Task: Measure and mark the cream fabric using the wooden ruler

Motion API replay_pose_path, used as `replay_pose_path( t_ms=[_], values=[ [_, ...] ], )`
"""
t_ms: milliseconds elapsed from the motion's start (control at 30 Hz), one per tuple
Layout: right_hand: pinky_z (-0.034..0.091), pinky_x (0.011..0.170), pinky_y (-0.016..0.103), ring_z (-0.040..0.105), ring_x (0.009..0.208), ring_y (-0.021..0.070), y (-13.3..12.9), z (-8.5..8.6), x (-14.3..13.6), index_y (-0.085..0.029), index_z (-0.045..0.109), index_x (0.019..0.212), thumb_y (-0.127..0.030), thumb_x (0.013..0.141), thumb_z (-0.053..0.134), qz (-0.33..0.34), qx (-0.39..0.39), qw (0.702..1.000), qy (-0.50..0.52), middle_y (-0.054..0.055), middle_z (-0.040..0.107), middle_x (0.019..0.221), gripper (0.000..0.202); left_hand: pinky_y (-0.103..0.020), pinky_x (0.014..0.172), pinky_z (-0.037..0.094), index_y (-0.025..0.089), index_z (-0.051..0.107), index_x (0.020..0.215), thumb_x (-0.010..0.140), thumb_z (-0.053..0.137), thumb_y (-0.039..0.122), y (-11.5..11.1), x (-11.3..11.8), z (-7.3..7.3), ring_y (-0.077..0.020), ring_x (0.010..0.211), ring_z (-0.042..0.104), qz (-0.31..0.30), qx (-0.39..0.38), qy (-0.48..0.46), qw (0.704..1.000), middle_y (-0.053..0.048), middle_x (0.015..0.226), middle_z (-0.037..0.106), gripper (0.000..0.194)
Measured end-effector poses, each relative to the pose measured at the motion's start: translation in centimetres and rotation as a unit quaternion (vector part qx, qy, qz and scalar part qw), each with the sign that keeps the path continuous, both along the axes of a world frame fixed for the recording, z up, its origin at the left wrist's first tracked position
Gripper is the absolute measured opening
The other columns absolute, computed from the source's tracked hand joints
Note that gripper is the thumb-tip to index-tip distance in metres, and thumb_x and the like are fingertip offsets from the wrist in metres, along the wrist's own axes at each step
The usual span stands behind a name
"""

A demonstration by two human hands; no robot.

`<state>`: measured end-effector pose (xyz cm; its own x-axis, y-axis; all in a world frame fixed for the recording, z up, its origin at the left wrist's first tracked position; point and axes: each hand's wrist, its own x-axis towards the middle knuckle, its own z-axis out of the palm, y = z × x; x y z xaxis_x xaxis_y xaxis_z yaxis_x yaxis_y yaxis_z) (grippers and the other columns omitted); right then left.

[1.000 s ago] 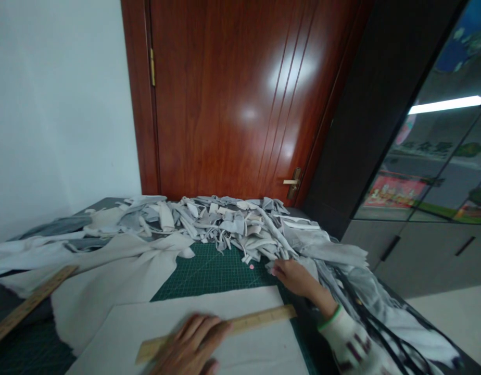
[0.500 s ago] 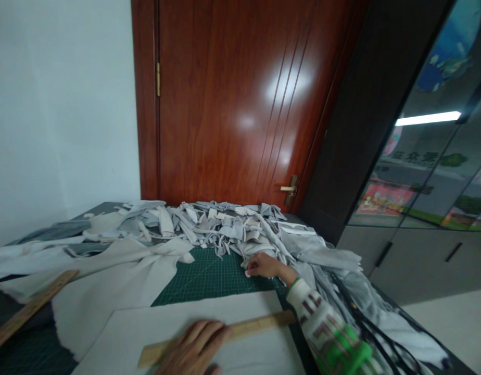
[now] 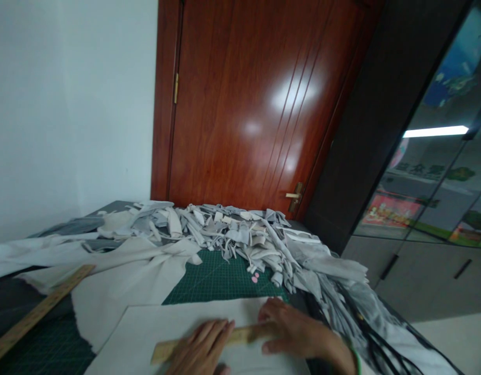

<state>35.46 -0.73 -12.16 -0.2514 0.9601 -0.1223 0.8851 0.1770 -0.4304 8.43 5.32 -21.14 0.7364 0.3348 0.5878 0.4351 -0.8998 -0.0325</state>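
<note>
A white piece of fabric lies at the front, with a short wooden ruler across it. My left hand rests flat on the ruler, its fingers stretched out. Over the ruler's right end is my right hand, slightly blurred; its thumb and fingers are apart, on either side of the ruler, and the end itself is hidden beneath it. Small pink round pieces lie on the green cutting mat beyond the fabric.
Grey and white fabric scraps are heaped along the back. A larger off-white cloth and a long wooden ruler lie on the left. Black cables run over cloth at right. Behind stands a brown door.
My right hand has come back from the scraps' edge to the ruler's right end; the pink pieces now show where it was. My left hand stays on the ruler. The view has shifted slightly.
</note>
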Motion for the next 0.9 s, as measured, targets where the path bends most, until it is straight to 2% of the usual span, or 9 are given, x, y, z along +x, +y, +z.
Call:
replay_pose_path(
  t_ms=[100,233,400,467,533,633,733,800,900],
  values=[
    [0.038,0.105,0.035,0.05,0.122,0.0243,-2.4,-1.7,-1.0,-0.019,0.058,0.116,-0.024,0.081,0.067,-0.043,-0.004,0.999,0.02,0.011,0.057,0.127,0.036,-0.029,0.101,0.051,0.026,0.04,0.146,0.088,0.061,0.027,-0.7,0.1,0.0,-0.0207,0.118,0.062,0.013,0.007,-0.019,1.0,-0.003,0.135,0.063,0.061],
    [0.036,0.106,0.039,0.05,0.117,0.0258,-3.1,-2.4,-1.1,-0.019,0.059,0.106,-0.021,0.081,0.061,-0.058,0.014,0.998,0.001,0.01,0.058,0.119,0.025,-0.034,0.101,0.052,0.022,0.05,0.137,0.09,0.057,0.023,-1.8,0.0,0.3,-0.0216,0.12,0.061,0.029,0.01,-0.022,0.999,-0.004,0.135,0.063,0.047],
    [0.045,0.089,0.03,0.06,0.098,0.0206,-3.8,-2.8,-0.7,-0.02,0.057,0.1,-0.014,0.079,0.057,-0.062,-0.022,0.997,0.04,0.007,0.065,0.106,0.022,-0.039,0.101,0.052,0.024,0.041,0.145,0.088,0.048,0.01,-2.9,0.1,1.3,-0.0254,0.134,0.049,0.058,0.017,-0.035,0.998,-0.005,0.15,0.048,0.06],
    [0.045,0.087,0.028,0.062,0.097,0.0199,-4.0,-2.7,-0.5,-0.021,0.058,0.103,-0.012,0.08,0.054,-0.056,-0.013,0.997,0.052,0.006,0.067,0.106,0.025,-0.042,0.107,0.047,0.024,0.036,0.149,0.086,0.043,0.004,-3.3,0.2,2.2,-0.0253,0.14,0.041,0.069,0.023,-0.048,0.996,-0.005,0.154,0.042,0.066],
    [0.045,0.081,0.026,0.063,0.093,0.0192,-3.5,-2.1,-0.2,-0.02,0.061,0.095,-0.008,0.079,0.051,-0.045,0.015,0.998,0.042,0.005,0.068,0.099,0.022,-0.044,0.112,0.04,0.023,0.033,0.15,0.085,0.041,0.002,-3.7,0.3,3.4,-0.0237,0.14,0.041,0.06,0.032,-0.061,0.996,-0.005,0.152,0.045,0.069],
    [0.043,0.072,0.026,0.061,0.082,0.0176,-1.3,-0.3,0.8,-0.018,0.061,0.081,-0.005,0.08,0.049,-0.045,0.117,0.992,-0.005,0.004,0.065,0.087,0.017,-0.042,0.116,0.035,0.022,0.031,0.149,0.081,0.041,0.002,-4.3,0.4,4.6,-0.0212,0.136,0.045,0.03,0.025,-0.077,0.996,-0.006,0.144,0.054,0.071],
    [0.043,0.076,0.027,0.059,0.087,0.0185,2.3,1.7,1.9,-0.017,0.064,0.086,-0.008,0.085,0.052,-0.048,0.215,0.973,-0.064,0.006,0.064,0.091,0.015,-0.037,0.116,0.035,0.026,0.023,0.151,0.079,0.04,0.001,-4.6,0.5,5.0,-0.0184,0.132,0.05,0.013,0.004,-0.083,0.996,-0.003,0.141,0.057,0.079],
    [0.043,0.081,0.027,0.059,0.092,0.0186,5.0,2.4,2.4,-0.017,0.066,0.086,-0.009,0.084,0.056,-0.051,0.224,0.968,-0.097,0.006,0.066,0.093,0.013,-0.036,0.116,0.036,0.029,0.016,0.154,0.078,0.039,0.001,-4.6,0.4,4.9,-0.0175,0.13,0.052,0.003,-0.012,-0.082,0.997,-0.001,0.142,0.056,0.084],
    [0.042,0.084,0.028,0.06,0.094,0.0196,8.8,2.3,2.3,-0.018,0.068,0.086,-0.013,0.084,0.062,-0.069,0.21,0.968,-0.118,0.006,0.069,0.091,0.009,-0.037,0.115,0.038,0.032,0.014,0.154,0.077,0.041,0.002,-4.5,0.2,4.8,-0.018,0.129,0.053,-0.01,-0.035,-0.073,0.997,0.0,0.142,0.056,0.088]
  ],
)
